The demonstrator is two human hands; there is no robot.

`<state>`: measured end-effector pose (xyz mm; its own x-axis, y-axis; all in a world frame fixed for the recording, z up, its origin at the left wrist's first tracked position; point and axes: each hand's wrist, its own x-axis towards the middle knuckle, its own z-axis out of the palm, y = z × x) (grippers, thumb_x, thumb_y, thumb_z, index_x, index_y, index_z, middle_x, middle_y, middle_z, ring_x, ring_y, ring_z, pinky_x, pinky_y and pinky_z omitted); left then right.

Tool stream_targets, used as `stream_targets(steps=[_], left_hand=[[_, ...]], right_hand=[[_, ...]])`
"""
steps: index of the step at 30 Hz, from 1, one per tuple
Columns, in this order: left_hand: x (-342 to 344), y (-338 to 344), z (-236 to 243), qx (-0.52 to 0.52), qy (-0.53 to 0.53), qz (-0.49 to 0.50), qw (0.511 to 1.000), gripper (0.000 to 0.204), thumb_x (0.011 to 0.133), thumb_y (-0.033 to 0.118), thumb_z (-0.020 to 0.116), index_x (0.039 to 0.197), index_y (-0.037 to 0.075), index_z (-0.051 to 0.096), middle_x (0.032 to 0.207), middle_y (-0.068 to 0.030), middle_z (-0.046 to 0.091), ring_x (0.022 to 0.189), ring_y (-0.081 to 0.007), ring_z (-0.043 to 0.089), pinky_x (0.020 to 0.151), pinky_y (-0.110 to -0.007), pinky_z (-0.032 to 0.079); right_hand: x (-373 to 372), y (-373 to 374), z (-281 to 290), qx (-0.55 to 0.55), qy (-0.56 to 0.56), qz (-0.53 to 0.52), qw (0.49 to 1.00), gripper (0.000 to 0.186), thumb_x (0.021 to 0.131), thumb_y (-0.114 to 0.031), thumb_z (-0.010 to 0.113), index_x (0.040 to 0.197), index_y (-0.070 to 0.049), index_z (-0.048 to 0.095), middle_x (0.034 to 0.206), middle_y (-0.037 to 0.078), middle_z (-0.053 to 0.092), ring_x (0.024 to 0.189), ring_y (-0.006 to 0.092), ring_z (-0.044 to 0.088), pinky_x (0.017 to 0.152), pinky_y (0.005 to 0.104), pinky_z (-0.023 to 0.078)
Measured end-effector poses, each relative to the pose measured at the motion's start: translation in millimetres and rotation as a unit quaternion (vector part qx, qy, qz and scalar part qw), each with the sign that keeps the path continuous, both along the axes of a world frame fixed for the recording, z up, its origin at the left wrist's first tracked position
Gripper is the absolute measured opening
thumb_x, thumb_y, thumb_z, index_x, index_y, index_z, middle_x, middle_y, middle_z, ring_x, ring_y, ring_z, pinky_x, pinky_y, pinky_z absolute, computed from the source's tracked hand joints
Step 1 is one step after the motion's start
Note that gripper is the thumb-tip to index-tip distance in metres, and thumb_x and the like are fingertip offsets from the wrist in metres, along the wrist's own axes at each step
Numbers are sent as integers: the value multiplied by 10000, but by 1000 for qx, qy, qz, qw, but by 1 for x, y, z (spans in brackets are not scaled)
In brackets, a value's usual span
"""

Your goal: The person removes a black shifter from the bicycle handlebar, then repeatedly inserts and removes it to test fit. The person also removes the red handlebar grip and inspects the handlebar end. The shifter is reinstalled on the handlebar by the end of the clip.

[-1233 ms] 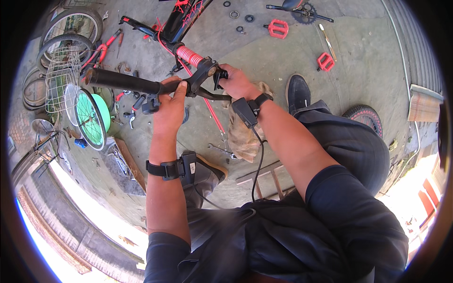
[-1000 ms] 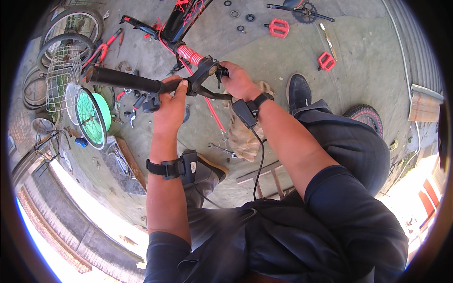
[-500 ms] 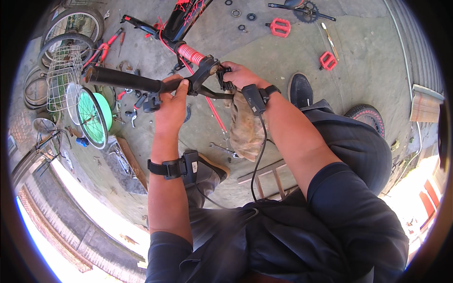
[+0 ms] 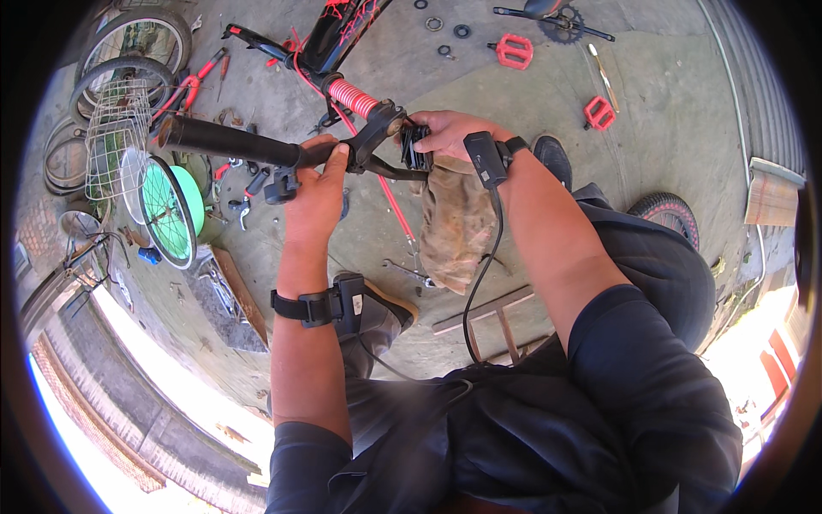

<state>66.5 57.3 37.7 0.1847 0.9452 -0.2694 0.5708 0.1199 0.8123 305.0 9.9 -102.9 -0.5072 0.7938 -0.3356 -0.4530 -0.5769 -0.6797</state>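
Observation:
My left hand (image 4: 318,176) is closed around the black handlebar (image 4: 231,141), its thumb lying along the bar beside the stem (image 4: 377,137). In my right hand (image 4: 449,135) is a black folding hex key set (image 4: 414,152), held right at the front of the stem; the tip of the key is hidden. Red spacers (image 4: 349,96) are stacked between the stem and the black and red bicycle frame (image 4: 342,34). A brake lever (image 4: 281,185) hangs on the bar by my left hand. Below the stem lies a dirty brown cloth (image 4: 454,227).
Two red pedals (image 4: 514,51), a crankset (image 4: 561,24) and several rings (image 4: 435,24) lie on the ground ahead. At left are wheels (image 4: 163,210), a wire basket (image 4: 118,141) and red-handled cutters (image 4: 190,86). A wrench (image 4: 407,272) and wooden frame (image 4: 484,313) lie near my feet.
My right hand has shifted slightly right and turned with the hex key set, which shows more now. My left hand keeps its grip on the handlebar. The whole view has shifted a little.

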Motion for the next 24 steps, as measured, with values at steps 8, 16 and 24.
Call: stream_targets(steps=[8, 16, 24], left_hand=[[-1, 0, -2, 1, -5, 0, 1000, 240, 928, 143, 714, 1118, 11, 647, 1014, -93, 704, 979, -183, 649, 949, -351, 478], [-2, 2, -3, -2, 12, -7, 1000, 248, 923, 150, 714, 1120, 13, 648, 1021, -99, 709, 982, -192, 661, 942, -354, 485], [-1, 1, -1, -5, 17, -4, 1000, 257, 927, 165, 708, 1131, 20, 650, 1030, -108, 714, 989, -202, 671, 937, -360, 493]], right_hand=[[12, 21, 4, 151, -269, 79, 948, 639, 818, -178, 801, 1364, 32, 545, 1246, 114, 648, 1162, 201, 573, 1042, 345, 416], [6, 20, -13, 136, -213, 54, 966, 648, 812, -218, 822, 1350, 28, 556, 1248, 93, 647, 1157, 193, 575, 1046, 346, 414], [4, 20, -14, 99, -204, 50, 973, 627, 806, -239, 834, 1317, 27, 585, 1199, 84, 663, 1133, 187, 586, 1020, 327, 430]])
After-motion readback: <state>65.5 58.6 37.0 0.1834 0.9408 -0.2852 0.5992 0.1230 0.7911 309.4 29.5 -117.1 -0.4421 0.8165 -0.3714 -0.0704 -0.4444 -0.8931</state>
